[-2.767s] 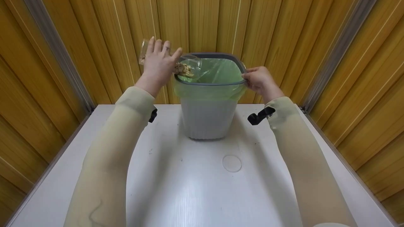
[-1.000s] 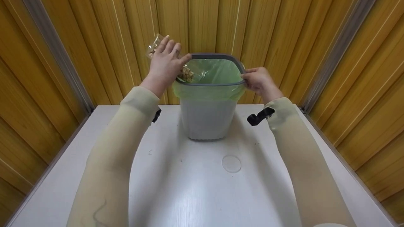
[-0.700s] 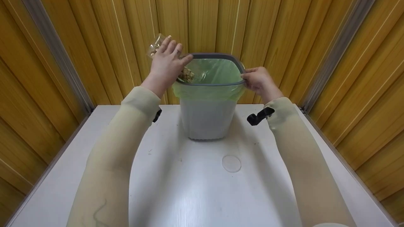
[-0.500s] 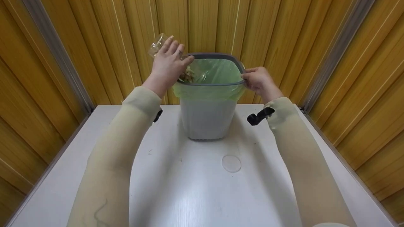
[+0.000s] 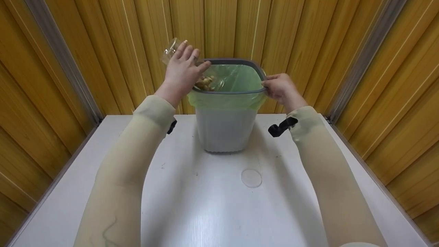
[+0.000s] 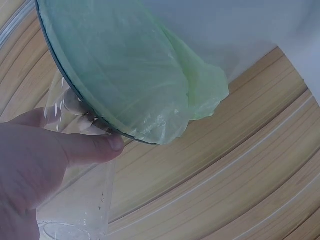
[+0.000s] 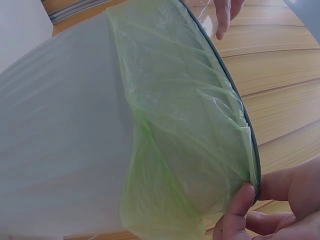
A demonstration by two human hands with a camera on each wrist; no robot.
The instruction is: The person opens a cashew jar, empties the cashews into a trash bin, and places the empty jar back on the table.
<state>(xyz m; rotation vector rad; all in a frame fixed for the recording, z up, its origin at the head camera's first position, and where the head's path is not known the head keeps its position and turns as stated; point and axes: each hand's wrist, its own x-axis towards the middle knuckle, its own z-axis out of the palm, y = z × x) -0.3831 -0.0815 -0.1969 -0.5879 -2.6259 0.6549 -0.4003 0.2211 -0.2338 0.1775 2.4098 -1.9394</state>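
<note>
My left hand (image 5: 183,72) grips a clear plastic jar (image 5: 168,53), tilted so its mouth leans over the left side of the trash can's dark rim (image 5: 236,61). Tan and brown food scraps (image 5: 205,83) lie near that mouth; their exact kind is hard to tell. In the left wrist view the jar's base (image 6: 75,230) end is see-through, and the scraps (image 6: 82,117) sit beside the rim. The light grey trash can (image 5: 223,127) has a green bag (image 5: 240,77) folded over its edge. With thumb and fingers, my right hand (image 5: 283,87) pinches the rim and bag on the right.
A clear round lid (image 5: 251,178) lies on the white table (image 5: 212,212) in front of the can. Small crumbs (image 5: 163,166) are scattered nearby. Wood-look panels (image 5: 219,27) stand close behind and on both sides. Part of a white round thing (image 5: 358,244) shows at the bottom right.
My left hand has shifted right and tipped the jar more steeply into the can. Scraps have slid from the jar's base toward its mouth, and fewer show there. My right hand stays put.
</note>
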